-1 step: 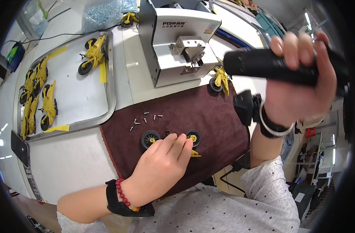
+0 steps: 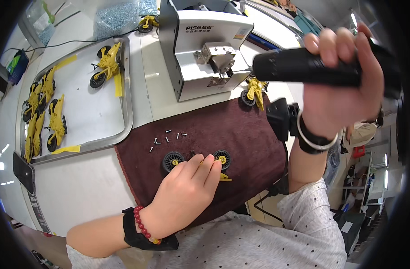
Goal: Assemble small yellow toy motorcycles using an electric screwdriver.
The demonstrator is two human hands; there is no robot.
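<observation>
My left hand point(image 2: 184, 184) presses down on a yellow toy motorcycle point(image 2: 225, 177) lying on a dark red cloth point(image 2: 254, 134). The fingers cover most of its body, while a black spoked wheel point(image 2: 173, 162) shows on either side of them. Raised at the right, my right hand point(image 2: 341, 96) is wrapped round a thick black cylindrical tool, apparently an electric screwdriver point(image 2: 299, 68). Its left end reaches close to the right side of a screw feeder machine point(image 2: 196, 67). Several small silver screws point(image 2: 167, 139) lie loose beyond my left hand.
At the left, a metal tray point(image 2: 129, 107) holds several yellow toy motorcycles point(image 2: 107, 66). Another motorcycle point(image 2: 255, 93) rests at the cloth's far right edge, beside the machine. A phone point(image 2: 23, 172) is at the table's left edge. A bag of bluish small parts point(image 2: 117, 20) stands at the back.
My right hand has shifted slightly left and upward with the electric screwdriver. The left hand keeps its place on the toy motorcycle.
</observation>
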